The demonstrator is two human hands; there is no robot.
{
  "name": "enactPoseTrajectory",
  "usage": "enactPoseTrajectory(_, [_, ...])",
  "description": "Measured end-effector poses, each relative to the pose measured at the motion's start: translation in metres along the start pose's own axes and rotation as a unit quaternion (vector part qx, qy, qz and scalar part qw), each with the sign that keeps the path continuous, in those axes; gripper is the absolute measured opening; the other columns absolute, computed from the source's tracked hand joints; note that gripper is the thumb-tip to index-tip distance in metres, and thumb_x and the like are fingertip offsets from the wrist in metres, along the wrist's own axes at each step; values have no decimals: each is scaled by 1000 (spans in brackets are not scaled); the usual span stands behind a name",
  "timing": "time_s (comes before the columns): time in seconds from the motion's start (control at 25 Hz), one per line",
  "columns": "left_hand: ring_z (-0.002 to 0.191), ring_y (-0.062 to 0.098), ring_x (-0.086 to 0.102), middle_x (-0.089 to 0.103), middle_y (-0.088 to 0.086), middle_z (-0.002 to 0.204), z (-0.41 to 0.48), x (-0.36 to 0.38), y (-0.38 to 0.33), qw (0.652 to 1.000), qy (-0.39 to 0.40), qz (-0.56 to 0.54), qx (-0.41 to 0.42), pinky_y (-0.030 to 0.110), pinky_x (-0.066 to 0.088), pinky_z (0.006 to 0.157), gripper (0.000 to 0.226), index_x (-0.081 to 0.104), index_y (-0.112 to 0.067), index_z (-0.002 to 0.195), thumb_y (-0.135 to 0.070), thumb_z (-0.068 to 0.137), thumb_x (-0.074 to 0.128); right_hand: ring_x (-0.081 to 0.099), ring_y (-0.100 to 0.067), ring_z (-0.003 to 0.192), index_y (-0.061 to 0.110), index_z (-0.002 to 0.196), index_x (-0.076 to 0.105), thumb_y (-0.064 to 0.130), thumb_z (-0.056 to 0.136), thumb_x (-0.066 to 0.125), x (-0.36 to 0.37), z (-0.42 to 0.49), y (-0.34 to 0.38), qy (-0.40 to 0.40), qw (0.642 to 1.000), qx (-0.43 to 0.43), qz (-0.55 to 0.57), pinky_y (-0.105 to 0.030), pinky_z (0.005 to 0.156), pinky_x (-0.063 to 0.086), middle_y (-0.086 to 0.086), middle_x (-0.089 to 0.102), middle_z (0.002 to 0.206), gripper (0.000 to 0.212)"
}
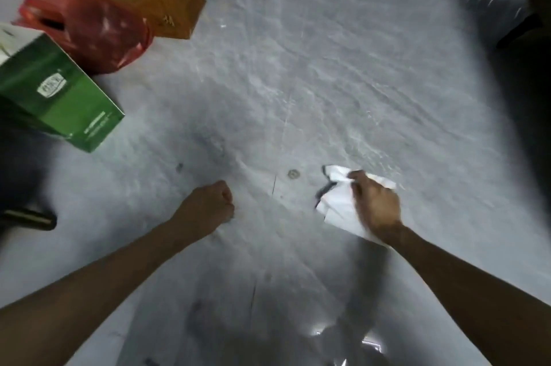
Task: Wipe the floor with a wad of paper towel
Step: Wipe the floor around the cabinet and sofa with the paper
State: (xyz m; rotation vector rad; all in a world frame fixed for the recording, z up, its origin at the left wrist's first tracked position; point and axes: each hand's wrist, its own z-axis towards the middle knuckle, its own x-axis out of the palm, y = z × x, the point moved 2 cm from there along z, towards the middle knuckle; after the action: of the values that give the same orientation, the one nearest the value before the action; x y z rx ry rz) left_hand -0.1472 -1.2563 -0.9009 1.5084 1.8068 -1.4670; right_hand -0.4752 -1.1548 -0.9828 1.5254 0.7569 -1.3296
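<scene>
The paper towel wad [337,201] was held down on the floor [298,82] under the right hand [377,204], fingers clamped on it, bulk left of them. A round spot [293,174] was seen just left of the wad; the left hand [208,204], fisted empty, was farther off

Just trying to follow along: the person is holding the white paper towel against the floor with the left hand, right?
Not quite: the head view shows the right hand holding the white paper towel against the floor.
</scene>
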Motion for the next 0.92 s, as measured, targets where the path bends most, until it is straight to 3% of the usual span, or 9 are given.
enactPoseTrajectory(0.12, [84,21,58,58,2,90,-2,7,42,989,-107,-42,-93,25,40,69,16,57,-13,95,-21,83,63,65,-40,83,18,111,46,25,95,39,-2,33,3,-96,960,259,39,-37,67,37,-19,69,90,19])
enactPoseTrajectory(0.2, [89,28,60,60,10,98,-8,5,70,974,-145,-79,-155,32,47,74,21,55,-11,100,-22,83,63,67,-38,83,16,112,49,22,96,38,21,44,72,-105,958,259,60,-36,65,35,-17,69,87,20])
enactPoseTrajectory(0.36, [102,35,56,57,22,109,-16,3,105,968,-156,-68,-187,40,49,85,27,54,0,104,-17,84,63,70,-30,76,16,118,59,11,91,51,70,-24,253,62,978,-165,114,-35,63,49,-10,72,87,29])
enactPoseTrajectory(0.44, [105,36,54,56,23,111,-19,0,113,968,-156,-51,-192,42,47,88,25,54,2,102,-15,85,60,69,-29,74,12,119,61,6,83,59,68,-64,271,136,885,-430,117,-34,60,51,-10,71,90,36])
enactPoseTrajectory(0.52, [105,39,52,53,26,112,-23,-3,122,964,-182,-34,-192,43,44,87,22,51,4,102,-11,87,56,69,-26,87,13,122,61,10,87,57,60,-50,237,159,807,-564,71,-34,69,54,-8,71,105,36])
enactPoseTrajectory(0.6, [106,41,50,49,30,112,-29,1,124,966,-198,-5,-168,47,42,87,20,50,7,102,-8,89,49,67,-26,99,21,124,62,21,95,51,48,-6,186,164,863,-475,45,-34,79,53,-5,69,114,31])
enactPoseTrajectory(0.68, [110,42,46,47,32,116,-29,7,125,971,-180,38,-152,49,42,86,27,48,9,104,-12,89,42,66,-31,98,27,125,58,30,98,44,33,44,132,94,966,-241,16,-36,79,49,-6,69,112,30])
enactPoseTrajectory(0.8, [111,42,50,49,34,121,-19,5,126,966,-148,81,-197,47,43,86,32,44,6,115,-18,95,43,66,-40,85,19,122,53,25,99,41,31,62,126,-61,995,79,28,-41,70,46,-17,70,95,27])
enactPoseTrajectory(0.92, [101,40,56,57,29,112,-9,-1,124,963,-150,96,-200,43,44,83,30,44,2,115,-21,96,41,68,-33,82,17,124,59,17,97,48,65,15,218,-20,995,-6,97,-38,69,49,-12,72,93,29])
